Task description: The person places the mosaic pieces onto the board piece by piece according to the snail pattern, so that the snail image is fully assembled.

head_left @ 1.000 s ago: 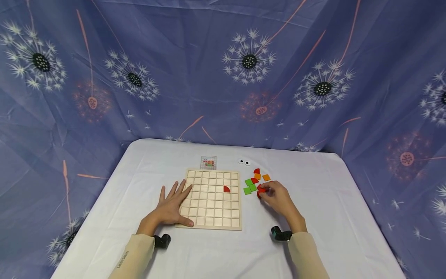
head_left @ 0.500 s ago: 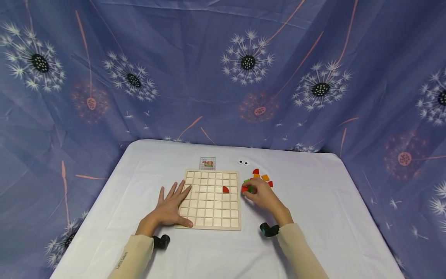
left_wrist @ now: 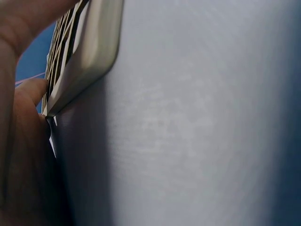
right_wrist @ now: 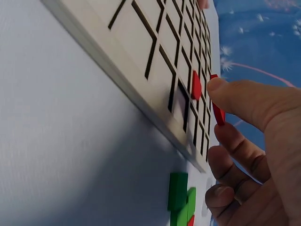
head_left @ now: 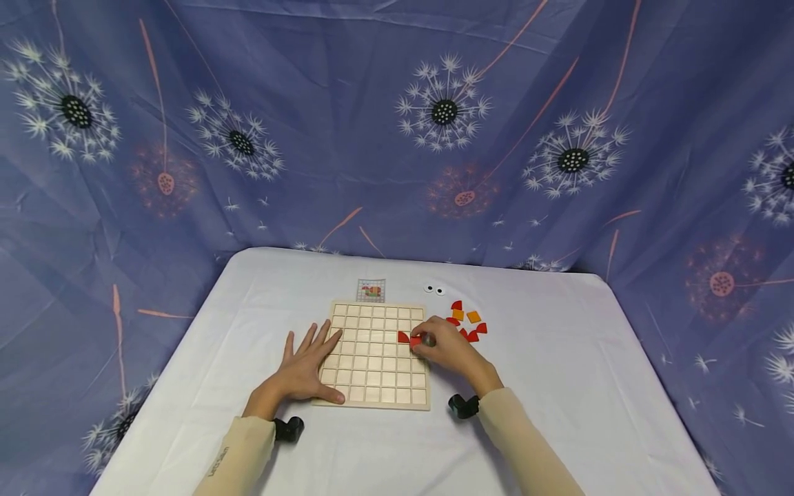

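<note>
A wooden grid board (head_left: 372, 367) lies on the white-covered table. My left hand (head_left: 302, 368) rests across its left edge with fingers spread; in the left wrist view the thumb and a finger touch the board's frame (left_wrist: 89, 56). Over the rightmost columns, my right hand (head_left: 448, 346) pinches a small flat red tile (right_wrist: 218, 112) between thumb and forefinger. Its exact shape is partly covered by the fingers. Just left of it, a red quarter-circle tile (head_left: 403, 337) sits in a board cell. Green tiles (right_wrist: 178, 190) lie beside the board, hidden behind my right hand in the head view.
Right of the board lie orange tiles (head_left: 474, 317) and several red tiles (head_left: 481, 328). Two googly eyes (head_left: 440, 291) are behind them. A small pattern card (head_left: 371, 290) touches or nearly touches the board's back edge. A patterned blue cloth (head_left: 347, 138) hangs behind the table.
My right hand has carried the red tile leftward from the loose tiles, past the green ones, to over the board's right side. My left hand has stayed in place.
</note>
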Available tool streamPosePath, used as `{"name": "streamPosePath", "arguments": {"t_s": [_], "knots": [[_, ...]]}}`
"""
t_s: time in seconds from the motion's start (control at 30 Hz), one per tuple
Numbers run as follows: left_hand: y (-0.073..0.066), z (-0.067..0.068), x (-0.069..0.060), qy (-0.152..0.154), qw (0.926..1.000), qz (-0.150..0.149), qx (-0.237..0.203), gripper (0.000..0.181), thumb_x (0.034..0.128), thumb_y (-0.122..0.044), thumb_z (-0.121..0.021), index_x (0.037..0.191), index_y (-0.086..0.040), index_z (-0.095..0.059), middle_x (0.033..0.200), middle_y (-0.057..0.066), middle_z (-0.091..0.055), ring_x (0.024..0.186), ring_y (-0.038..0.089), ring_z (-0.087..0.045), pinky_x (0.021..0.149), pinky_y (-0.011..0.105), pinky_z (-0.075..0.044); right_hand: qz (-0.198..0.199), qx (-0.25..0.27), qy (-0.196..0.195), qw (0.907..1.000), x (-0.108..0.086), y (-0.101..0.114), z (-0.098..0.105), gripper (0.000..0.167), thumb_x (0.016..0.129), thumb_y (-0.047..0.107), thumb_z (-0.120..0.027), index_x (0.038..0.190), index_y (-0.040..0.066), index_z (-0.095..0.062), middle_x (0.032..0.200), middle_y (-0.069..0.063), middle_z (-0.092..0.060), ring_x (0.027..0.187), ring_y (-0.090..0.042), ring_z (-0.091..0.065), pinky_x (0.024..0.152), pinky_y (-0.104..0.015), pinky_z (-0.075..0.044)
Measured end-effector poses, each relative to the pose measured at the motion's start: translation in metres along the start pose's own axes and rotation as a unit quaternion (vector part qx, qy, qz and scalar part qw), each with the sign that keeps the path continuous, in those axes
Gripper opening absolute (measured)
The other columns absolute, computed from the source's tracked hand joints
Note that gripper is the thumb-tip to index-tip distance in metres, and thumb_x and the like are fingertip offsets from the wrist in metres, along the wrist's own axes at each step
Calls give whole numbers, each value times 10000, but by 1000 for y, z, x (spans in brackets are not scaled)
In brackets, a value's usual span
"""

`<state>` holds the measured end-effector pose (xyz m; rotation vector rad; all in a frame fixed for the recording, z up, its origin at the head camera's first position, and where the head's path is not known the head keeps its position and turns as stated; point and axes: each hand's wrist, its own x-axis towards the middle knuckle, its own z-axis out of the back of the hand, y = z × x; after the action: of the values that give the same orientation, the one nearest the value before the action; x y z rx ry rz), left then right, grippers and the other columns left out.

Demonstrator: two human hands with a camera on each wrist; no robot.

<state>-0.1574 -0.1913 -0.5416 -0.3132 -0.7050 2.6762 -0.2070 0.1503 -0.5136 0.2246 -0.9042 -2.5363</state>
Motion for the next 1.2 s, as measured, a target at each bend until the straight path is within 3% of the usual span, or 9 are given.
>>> {"name": "streamPosePath", "arguments": {"t_s": [0.3, 0.67, 1.2], "knots": [[-1, 0, 0, 46, 10000, 66, 51, 1389, 566, -725, -877, 1650, -137, -236, 1738, 162, -36, 1587, 466, -18, 1175, 748, 140, 318, -348, 200, 9987, 7, 4, -11, 187, 911, 202, -795, 1083, 139, -760, 1001, 15, -645, 852, -135, -582, 716, -225, -509], [-1, 0, 1, 21, 10000, 41, 67, 1367, 576, -699, -881, 1649, -142, -242, 1736, 167, -54, 1586, 470, -31, 1177, 748, 132, -27, -78, 490, 9988, 8, 7, -18, 182, 928, 227, -788, 1090, 156, -749, 1046, 39, -609, 909, -126, -541, 793, -260, -508], [1, -1, 0, -7, 10000, 9, 53, 1380, 570, -725, -869, 1650, -142, -237, 1736, 168, -53, 1587, 468, -26, 1174, 749, 131, 19, 21, 495, 9988, 12, 8, -20, 204, 919, 197, -796, 1106, 120, -767, 1031, 19, -629, 876, -131, -549, 786, -255, -509]]}}
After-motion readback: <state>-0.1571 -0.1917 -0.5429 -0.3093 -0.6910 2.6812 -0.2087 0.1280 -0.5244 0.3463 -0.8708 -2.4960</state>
